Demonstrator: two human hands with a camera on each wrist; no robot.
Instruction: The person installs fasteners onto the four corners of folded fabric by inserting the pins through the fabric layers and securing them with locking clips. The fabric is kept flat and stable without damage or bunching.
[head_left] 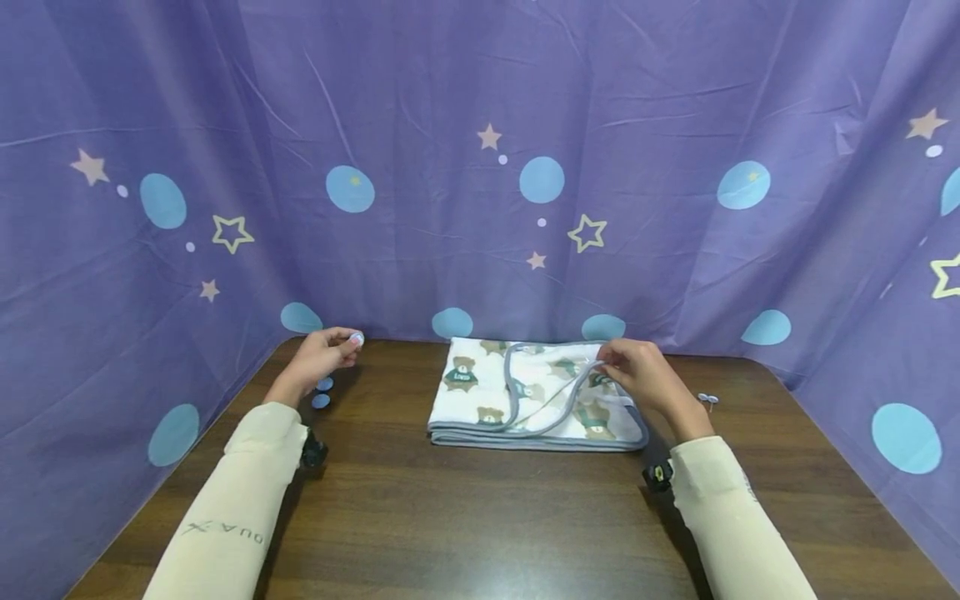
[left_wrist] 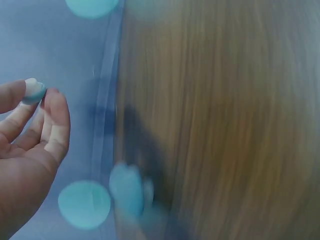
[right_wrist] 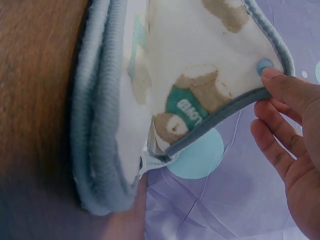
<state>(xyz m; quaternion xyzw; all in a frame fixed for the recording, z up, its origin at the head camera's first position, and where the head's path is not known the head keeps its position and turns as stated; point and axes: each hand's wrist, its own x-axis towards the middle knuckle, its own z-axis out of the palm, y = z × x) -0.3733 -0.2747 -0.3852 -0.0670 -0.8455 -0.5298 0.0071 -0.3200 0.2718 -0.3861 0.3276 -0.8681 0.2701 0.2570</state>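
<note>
My left hand (head_left: 321, 357) is raised over the table's back left corner. Thumb and fingertips pinch a small round fastener (left_wrist: 34, 95), light blue with a white part. Two blue fastener pieces (head_left: 321, 401) lie on the table below that hand. A folded blanket (head_left: 472, 400), white with brown bears and grey-blue edging, lies at the middle back. My right hand (head_left: 636, 367) pinches a corner of its top layer and holds it lifted. In the right wrist view a round blue cap (right_wrist: 263, 65) sits on that corner, by the thumb tip.
Small pins with round pale heads (head_left: 707, 399) lie on the brown wooden table (head_left: 480, 517), right of the blanket. A purple curtain (head_left: 420, 108) with stars and blue dots hangs along the back and both sides.
</note>
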